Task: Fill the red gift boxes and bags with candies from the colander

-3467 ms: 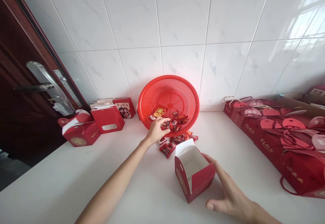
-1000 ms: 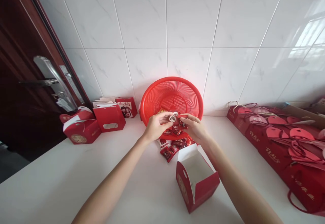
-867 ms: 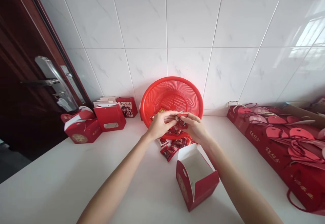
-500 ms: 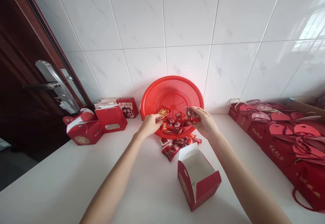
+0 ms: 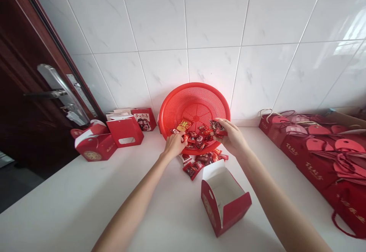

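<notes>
A red plastic colander (image 5: pixel 197 88) leans tilted against the tiled wall, with wrapped candies (image 5: pixel 199 139) in its lower part. My left hand (image 5: pixel 175 145) reaches over its left rim, fingers closed at a small red wrapped candy. Just above those fingers lies a gold-and-red packet (image 5: pixel 183 125). On the colander's right side, my right hand (image 5: pixel 233 135) is closed around several dark red wrapped candies (image 5: pixel 217 127). More candies (image 5: pixel 193 169) lie on the white table in front of the colander. Nearer to me, between my forearms, stands an open red box (image 5: pixel 236 214) with a white inside.
Red cartons (image 5: pixel 126 132) and a handled red box (image 5: pixel 97 147) stand at the left, near a dark wooden door (image 5: pixel 17 53) with a metal handle. Rows of closed red gift boxes (image 5: pixel 309 164) with cord handles line the right side. The tiled wall (image 5: pixel 214 23) bounds the back.
My left hand has moved down and slightly right, from the gold-and-red packet to the candies below it. My right hand stays at the colander's right side, still holding candies.
</notes>
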### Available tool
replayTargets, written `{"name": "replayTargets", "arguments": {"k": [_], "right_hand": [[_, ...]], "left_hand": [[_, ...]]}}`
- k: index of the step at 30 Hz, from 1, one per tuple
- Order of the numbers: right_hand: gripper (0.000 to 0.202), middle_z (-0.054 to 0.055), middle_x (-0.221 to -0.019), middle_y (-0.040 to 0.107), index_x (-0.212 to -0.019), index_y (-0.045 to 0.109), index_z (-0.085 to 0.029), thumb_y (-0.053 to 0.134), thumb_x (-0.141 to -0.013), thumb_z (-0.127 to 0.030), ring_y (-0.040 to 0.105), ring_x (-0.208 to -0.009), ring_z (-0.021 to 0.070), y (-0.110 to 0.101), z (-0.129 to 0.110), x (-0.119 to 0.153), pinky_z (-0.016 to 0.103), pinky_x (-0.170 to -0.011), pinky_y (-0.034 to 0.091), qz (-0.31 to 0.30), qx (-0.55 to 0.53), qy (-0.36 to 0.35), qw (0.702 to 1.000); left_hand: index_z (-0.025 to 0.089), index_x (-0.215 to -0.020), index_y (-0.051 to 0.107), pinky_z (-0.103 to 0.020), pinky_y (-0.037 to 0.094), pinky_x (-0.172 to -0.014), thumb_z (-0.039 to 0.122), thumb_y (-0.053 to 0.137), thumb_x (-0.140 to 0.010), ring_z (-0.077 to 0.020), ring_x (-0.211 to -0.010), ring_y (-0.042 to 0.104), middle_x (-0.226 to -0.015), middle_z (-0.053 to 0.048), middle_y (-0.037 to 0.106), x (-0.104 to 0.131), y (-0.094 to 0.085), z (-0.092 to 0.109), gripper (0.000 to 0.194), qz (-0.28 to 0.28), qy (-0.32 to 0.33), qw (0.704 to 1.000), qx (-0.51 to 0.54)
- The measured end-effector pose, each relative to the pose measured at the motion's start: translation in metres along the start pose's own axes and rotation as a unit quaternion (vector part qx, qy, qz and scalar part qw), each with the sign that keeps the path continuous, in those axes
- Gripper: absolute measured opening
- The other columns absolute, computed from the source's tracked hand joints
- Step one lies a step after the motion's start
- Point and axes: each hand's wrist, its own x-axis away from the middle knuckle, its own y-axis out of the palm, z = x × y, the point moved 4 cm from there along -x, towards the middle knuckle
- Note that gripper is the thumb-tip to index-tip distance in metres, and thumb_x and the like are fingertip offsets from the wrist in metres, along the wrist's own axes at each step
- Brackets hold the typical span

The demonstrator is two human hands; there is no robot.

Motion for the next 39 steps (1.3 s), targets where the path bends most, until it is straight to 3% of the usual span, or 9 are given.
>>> {"name": "replayTargets", "arguments": {"k": [5, 9, 16, 23, 29, 33, 39], "right_hand": [[0.014, -0.002, -0.070, 0.070, -0.084, 0.067, -0.022, 0.079, -0.078, -0.028, 0.065, -0.051, 0.0134, -0.003, 0.003, -0.003, 0.024, -0.048, 0.053, -0.002, 0.006, 0.001, 1.000], [0.021, -0.003, -0.072, 0.069, -0.089, 0.068, -0.022, 0.082, -0.076, -0.032, 0.063, -0.049, 0.0115, -0.004, 0.006, -0.006, 0.020, -0.041, 0.049, -0.017, 0.008, -0.004, 1.000], [0.022, 0.002, -0.075, 0.071, -0.080, 0.069, -0.016, 0.085, -0.076, -0.030, 0.065, -0.051, 0.0121, -0.002, 0.008, -0.005, 0.018, -0.036, 0.048, -0.033, 0.022, 0.001, 0.999], [0.017, 0.009, -0.078, 0.075, -0.085, 0.073, -0.012, 0.081, -0.082, -0.026, 0.072, -0.063, 0.0177, -0.001, 0.014, -0.006, 0.023, -0.051, 0.061, -0.068, 0.021, 0.028, 0.997], [0.014, 0.008, -0.078, 0.074, -0.082, 0.071, -0.013, 0.078, -0.086, -0.024, 0.075, -0.069, 0.0196, -0.001, 0.022, -0.008, 0.028, -0.064, 0.066, -0.088, -0.002, 0.044, 0.995], [0.011, 0.008, -0.082, 0.073, -0.084, 0.070, -0.015, 0.077, -0.086, -0.023, 0.076, -0.076, 0.0210, 0.001, 0.024, -0.007, 0.034, -0.072, 0.068, -0.095, -0.010, 0.040, 0.995], [0.007, 0.005, -0.082, 0.071, -0.084, 0.069, -0.017, 0.074, -0.088, -0.020, 0.071, -0.069, 0.0173, 0.004, 0.024, -0.003, 0.037, -0.067, 0.069, -0.074, -0.003, 0.057, 0.996]], "left_hand": [[0.020, -0.104, 0.077, -0.036, 0.055, -0.085, 0.017, 0.070, -0.077, -0.0256, -0.087, 0.074, -0.084, -0.004, 0.079, -0.006, -0.001, -0.010, 0.028, 0.034, 0.011, 0.993, 0.109], [0.019, -0.091, 0.079, -0.040, 0.056, -0.089, 0.023, 0.077, -0.073, -0.0268, -0.090, 0.074, -0.093, -0.007, 0.081, -0.011, -0.004, -0.013, 0.018, 0.055, 0.019, 0.975, 0.213], [0.014, -0.103, 0.078, -0.044, 0.057, -0.094, 0.034, 0.083, -0.072, -0.0273, -0.099, 0.073, -0.109, -0.013, 0.079, -0.011, -0.008, -0.003, 0.036, 0.028, 0.021, 0.928, 0.371], [0.016, -0.100, 0.077, -0.046, 0.052, -0.103, 0.038, 0.088, -0.064, -0.0301, -0.113, 0.069, -0.116, -0.013, 0.077, -0.001, -0.015, 0.013, 0.044, -0.004, 0.006, 0.878, 0.479], [0.018, -0.101, 0.073, -0.041, 0.052, -0.100, 0.036, 0.083, -0.067, -0.0273, -0.116, 0.066, -0.118, -0.010, 0.075, 0.010, -0.026, 0.033, 0.040, 0.006, 0.058, 0.868, 0.494], [0.018, -0.086, 0.068, -0.036, 0.055, -0.091, 0.037, 0.078, -0.072, -0.0223, -0.098, 0.069, -0.095, -0.004, 0.075, 0.018, -0.032, 0.044, 0.025, 0.028, 0.088, 0.868, 0.488], [0.018, -0.085, 0.073, -0.039, 0.056, -0.094, 0.036, 0.074, -0.075, -0.0242, -0.098, 0.070, -0.096, -0.006, 0.077, 0.023, -0.028, 0.055, 0.021, 0.023, 0.111, 0.869, 0.482]]}}
